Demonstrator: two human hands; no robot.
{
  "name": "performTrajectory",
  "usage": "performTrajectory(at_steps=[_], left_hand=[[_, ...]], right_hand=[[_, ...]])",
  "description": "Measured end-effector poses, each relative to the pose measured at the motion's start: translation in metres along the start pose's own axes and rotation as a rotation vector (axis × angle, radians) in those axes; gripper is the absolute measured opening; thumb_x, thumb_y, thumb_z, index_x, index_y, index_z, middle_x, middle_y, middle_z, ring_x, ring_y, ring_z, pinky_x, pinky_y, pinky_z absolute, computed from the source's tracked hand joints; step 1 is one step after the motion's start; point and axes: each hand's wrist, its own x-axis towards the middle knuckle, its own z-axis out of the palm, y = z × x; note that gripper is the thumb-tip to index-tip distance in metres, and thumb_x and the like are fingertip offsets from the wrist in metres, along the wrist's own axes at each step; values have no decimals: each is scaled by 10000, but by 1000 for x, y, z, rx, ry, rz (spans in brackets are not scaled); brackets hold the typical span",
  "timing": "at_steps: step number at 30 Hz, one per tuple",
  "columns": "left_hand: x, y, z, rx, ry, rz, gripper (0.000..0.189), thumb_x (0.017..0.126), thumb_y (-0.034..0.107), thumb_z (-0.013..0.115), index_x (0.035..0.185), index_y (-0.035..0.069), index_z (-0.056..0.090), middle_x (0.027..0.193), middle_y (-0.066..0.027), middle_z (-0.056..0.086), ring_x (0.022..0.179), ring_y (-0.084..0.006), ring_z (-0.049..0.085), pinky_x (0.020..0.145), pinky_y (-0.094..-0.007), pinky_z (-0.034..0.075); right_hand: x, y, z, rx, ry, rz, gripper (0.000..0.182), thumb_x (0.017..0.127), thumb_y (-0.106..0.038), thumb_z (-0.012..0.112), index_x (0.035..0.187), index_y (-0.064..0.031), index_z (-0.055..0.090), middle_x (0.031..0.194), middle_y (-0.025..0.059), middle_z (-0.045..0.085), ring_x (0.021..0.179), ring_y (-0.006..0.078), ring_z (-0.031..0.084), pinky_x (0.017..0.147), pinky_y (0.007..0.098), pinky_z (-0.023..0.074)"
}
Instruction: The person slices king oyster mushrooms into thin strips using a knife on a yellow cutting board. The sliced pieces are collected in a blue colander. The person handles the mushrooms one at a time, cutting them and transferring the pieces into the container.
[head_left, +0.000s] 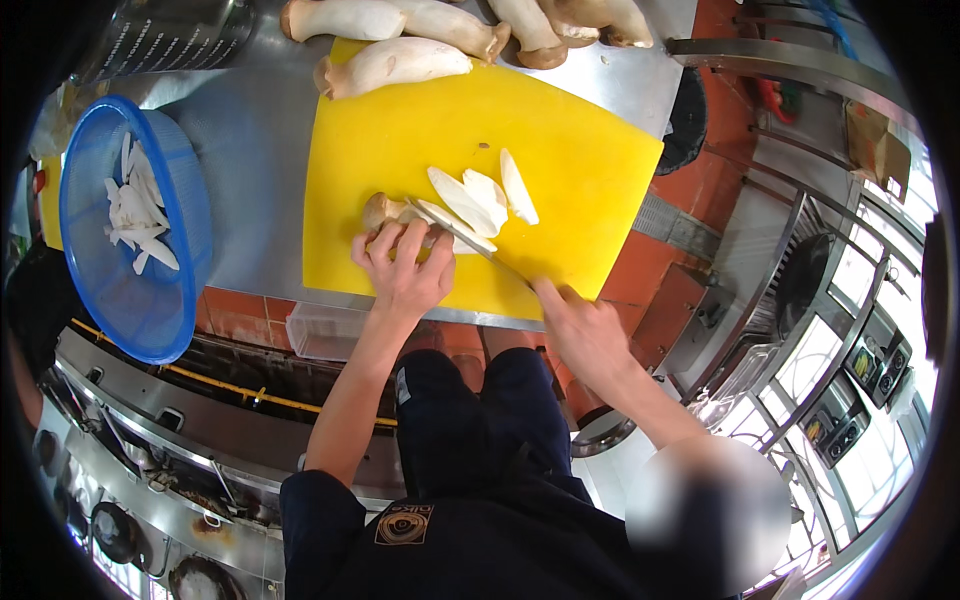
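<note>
My left hand (409, 262) presses a king oyster mushroom (384, 210) onto a yellow cutting board (570, 172), its brown cap pointing left. In my right hand (581, 326) is the handle of a kitchen knife (480, 247). The blade runs up and left against the mushroom, beside a pale slice (471, 238) at its edge. Several white mushroom slices (469, 196) lie just beyond the blade, one a little apart on the right. Part of the held mushroom is hidden under my left fingers.
A blue plastic basket (169, 172) with cut mushroom pieces (139, 202) stands left on the steel table (247, 165). Whole king oyster mushrooms (405, 64) lie along the far side, one resting on the board. A steel rail (780, 60) is at the far right.
</note>
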Motion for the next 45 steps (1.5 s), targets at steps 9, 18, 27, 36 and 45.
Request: performTrajectory(at_steps=[9, 18, 27, 36, 45], left_hand=[[0, -3, -1, -26, 26, -21, 95, 821, 136, 641, 903, 157, 684, 1121, -25, 592, 1079, -248, 484, 918, -452, 329], [-2, -2, 1, -41, 17, -5, 57, 832, 122, 648, 886, 115, 661, 1148, -48, 600, 1094, -272, 495, 958, -473, 326], [-3, -3, -3, -59, 19, -56, 110, 828, 79, 660, 934, 105, 669, 1147, -55, 601, 1096, -279, 510, 949, -459, 341], [-2, -13, -11, 75, 73, 9, 152, 808, 105, 683, 955, 142, 700, 1155, -46, 582, 1036, -275, 499, 846, -411, 408], [-9, -21, -10, -22, 41, -28, 187, 806, 73, 672, 986, 120, 693, 1155, -87, 573, 1038, -318, 485, 887, -416, 437]], right_hand=[[8, -1, 0, 52, 32, -7, 381, 825, -14, 605, 1192, -81, 525, 826, 127, 649, 677, 337, 704, 564, 425, 589], [43, 1, 46, 52, 205, -112, 357, 824, -15, 607, 1168, -60, 522, 813, 134, 644, 670, 354, 703, 556, 423, 588], [-6, -15, -28, 45, -94, 35, 348, 846, -23, 599, 1181, -64, 517, 830, 148, 668, 653, 337, 696, 539, 435, 569], [38, -6, 34, 50, 115, -73, 376, 847, -33, 599, 1210, -79, 515, 811, 123, 639, 649, 332, 693, 521, 434, 561], [0, -19, -14, 24, -44, -27, 359, 844, -17, 586, 1189, -85, 511, 800, 128, 633, 638, 337, 692, 515, 426, 558]])
